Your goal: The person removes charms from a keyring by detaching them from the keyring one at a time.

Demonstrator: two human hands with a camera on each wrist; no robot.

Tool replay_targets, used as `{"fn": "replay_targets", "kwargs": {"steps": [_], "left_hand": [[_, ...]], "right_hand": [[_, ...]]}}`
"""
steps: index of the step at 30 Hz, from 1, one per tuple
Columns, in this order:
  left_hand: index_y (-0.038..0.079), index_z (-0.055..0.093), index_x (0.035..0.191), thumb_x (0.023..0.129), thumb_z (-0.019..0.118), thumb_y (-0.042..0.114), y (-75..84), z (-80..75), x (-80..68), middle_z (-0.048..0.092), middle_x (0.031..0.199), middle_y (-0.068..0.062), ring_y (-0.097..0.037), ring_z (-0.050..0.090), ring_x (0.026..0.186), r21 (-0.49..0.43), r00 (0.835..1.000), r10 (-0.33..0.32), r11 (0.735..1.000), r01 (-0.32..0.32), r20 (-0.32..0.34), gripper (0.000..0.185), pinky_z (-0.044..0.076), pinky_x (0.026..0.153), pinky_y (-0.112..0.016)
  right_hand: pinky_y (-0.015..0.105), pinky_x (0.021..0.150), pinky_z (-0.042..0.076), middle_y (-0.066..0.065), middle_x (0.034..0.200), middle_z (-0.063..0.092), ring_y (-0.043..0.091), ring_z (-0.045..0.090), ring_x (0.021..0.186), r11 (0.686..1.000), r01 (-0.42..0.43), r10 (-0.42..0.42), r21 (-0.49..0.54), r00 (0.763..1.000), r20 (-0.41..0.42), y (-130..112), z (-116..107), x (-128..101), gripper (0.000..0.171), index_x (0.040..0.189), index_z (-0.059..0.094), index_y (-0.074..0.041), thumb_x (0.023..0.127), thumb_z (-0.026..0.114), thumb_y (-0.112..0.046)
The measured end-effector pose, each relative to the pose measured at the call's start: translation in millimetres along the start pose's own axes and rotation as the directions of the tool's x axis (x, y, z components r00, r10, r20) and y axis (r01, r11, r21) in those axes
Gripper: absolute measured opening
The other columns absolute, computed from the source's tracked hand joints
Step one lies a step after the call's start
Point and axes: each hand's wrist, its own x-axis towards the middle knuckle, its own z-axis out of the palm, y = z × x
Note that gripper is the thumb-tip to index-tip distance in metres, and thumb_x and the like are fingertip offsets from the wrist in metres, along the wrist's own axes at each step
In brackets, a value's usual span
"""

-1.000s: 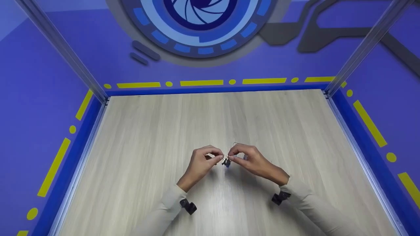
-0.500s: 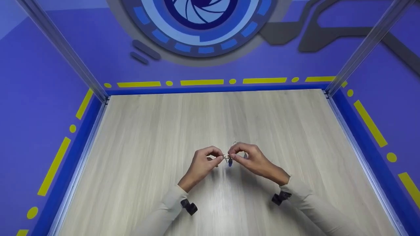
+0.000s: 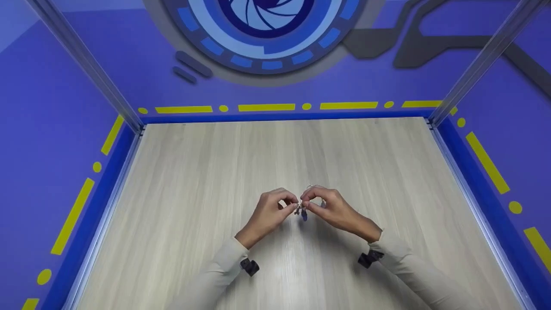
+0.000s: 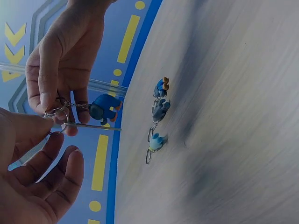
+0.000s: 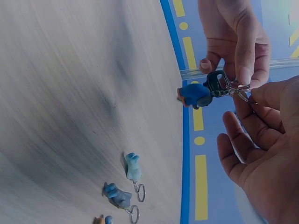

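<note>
My left hand (image 3: 270, 207) and right hand (image 3: 330, 206) meet above the middle of the table, fingertips almost touching. Between them, thumbs and forefingers pinch a metal split ring (image 4: 60, 113). From it, on a short chain, dangles a small blue figure (image 4: 106, 108) with orange feet. Beside the figure hangs a thin flat piece with a dark, holed head (image 5: 216, 82), apparently a key; the left wrist view shows it edge-on. The remaining fingers of my right hand (image 5: 266, 140) are spread loosely. Exactly how the ring's coils sit is hidden by the fingertips.
Below the hands, three more figure keychains lie on the wooden table (image 3: 206, 172): a pale blue one (image 4: 157, 142), a grey-blue one (image 4: 161, 111) and a blue-and-orange one (image 4: 161, 87). Blue-purple panels (image 3: 77, 129) enclose the table at the back and sides.
My left hand has moved slightly right, closer to the right hand, which stays nearly in place. The hanging pieces have turned and swung a little. Both hands keep their pinch.
</note>
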Motion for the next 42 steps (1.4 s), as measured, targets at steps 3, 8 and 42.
{"fn": "replay_targets", "kwargs": {"steps": [3,8,42], "left_hand": [[0.012,0.083,0.097,0.098,0.082,0.003,0.1,0.8,0.5,0.077,0.093,0.005,-0.006,0.068,0.085,0.026,1.000,0.018,0.999,-0.017,-0.023,0.009,0.058,0.071,-0.029],[0.010,0.084,0.096,0.098,0.082,0.004,-2.4,1.8,-0.8,0.079,0.091,0.006,-0.007,0.069,0.084,0.000,0.998,-0.005,1.000,0.005,-0.069,0.007,0.059,0.072,-0.031],[0.013,0.082,0.098,0.100,0.079,0.004,-4.0,5.3,-2.7,0.077,0.094,0.007,-0.008,0.068,0.087,-0.017,0.998,-0.064,0.998,0.064,-0.006,0.010,0.059,0.072,-0.029]], "right_hand": [[0.039,0.097,0.059,0.006,0.110,0.078,0.029,0.074,0.108,0.999,0.036,-0.036,-0.024,0.999,0.007,1.7,-0.7,0.3,0.004,0.104,0.077,-0.006,0.104,0.075,-0.003],[0.044,0.089,0.061,0.007,0.104,0.077,0.027,0.074,0.101,0.992,0.096,-0.096,-0.076,0.995,0.006,4.3,-1.5,-0.5,0.002,0.103,0.076,-0.003,0.102,0.076,-0.001],[0.038,0.094,0.060,0.004,0.106,0.078,0.026,0.075,0.105,0.980,0.139,-0.145,-0.144,0.989,-0.029,2.0,-4.8,-1.6,0.007,0.103,0.076,-0.005,0.102,0.075,0.001]]}}
